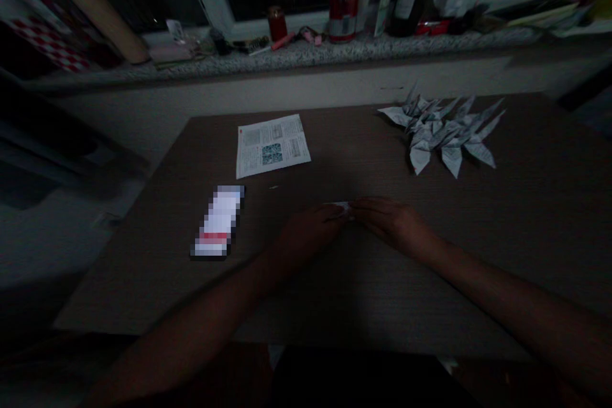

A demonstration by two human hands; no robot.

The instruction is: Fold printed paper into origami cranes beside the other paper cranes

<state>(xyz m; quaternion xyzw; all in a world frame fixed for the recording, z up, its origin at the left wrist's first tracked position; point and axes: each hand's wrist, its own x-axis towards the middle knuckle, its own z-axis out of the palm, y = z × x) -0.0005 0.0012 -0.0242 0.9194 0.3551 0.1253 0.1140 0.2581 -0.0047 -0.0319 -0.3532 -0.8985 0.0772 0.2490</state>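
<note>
A small piece of folded printed paper [342, 206] lies on the table between my hands, mostly covered by the fingers. My left hand [313, 226] is closed on its left part, fingers together and pressed down. From the other side, my right hand [394, 222] holds the paper's right end under its fingertips, the fingers likewise together. The room is dim, so the paper's exact folded shape cannot be made out.
A flat printed sheet [273, 145] lies at the table's back left. Nearer stands out a lit phone [218, 222], its screen blurred. Several folded paper cranes [444, 131] cluster at the back right. Behind the table, a stone windowsill [306, 57] carries a red can [343, 13], bottles and clutter.
</note>
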